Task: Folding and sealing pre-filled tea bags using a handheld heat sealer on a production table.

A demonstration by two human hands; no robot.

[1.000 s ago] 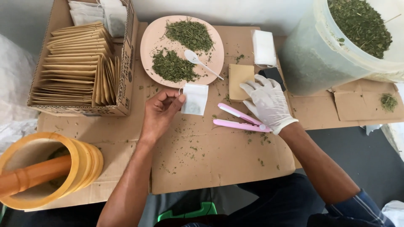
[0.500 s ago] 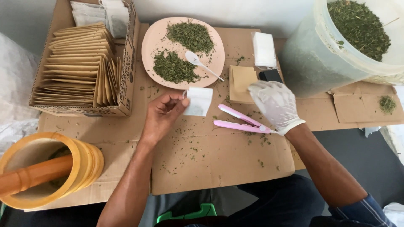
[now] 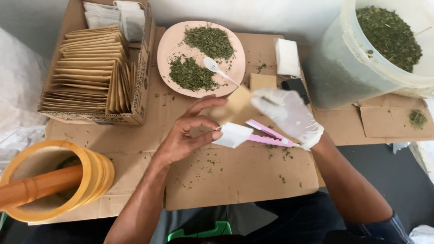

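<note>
The left hand (image 3: pixel 185 138), bare, pinches a small white filter bag (image 3: pixel 233 134) by its left edge between thumb and bent forefinger; the remaining fingers are spread and lifted clear. The right hand (image 3: pixel 289 115), in a white glove, is closed on a tan paper envelope (image 3: pixel 235 105), which is blurred by motion and hangs just above and beyond the bag, over the middle of the cardboard work surface (image 3: pixel 235 180). Whether the two yet touch cannot be told. To join them cleanly, hold the bag level by its edge so that no herb escapes, bring the envelope mouth square to the bag's free end, and keep the gloved grip on the envelope's sides so that the mouth is not pressed flat. Directly below the gloved hand lies a pink hand sealer (image 3: pixel 269 135). At far centre stands a pink plate (image 3: pixel 169 47) with two heaps of dried green herb (image 3: pixel 192 74) and a white plastic spoon (image 3: pixel 217 70). At far left, a cardboard box (image 3: pixel 142 77) holds rows of tan envelopes; near left stands a yellow mortar (image 3: pixel 97 169) with an orange pestle (image 3: pixel 36 187); far right stands a translucent bucket (image 3: pixel 343 68) of herb.
</note>
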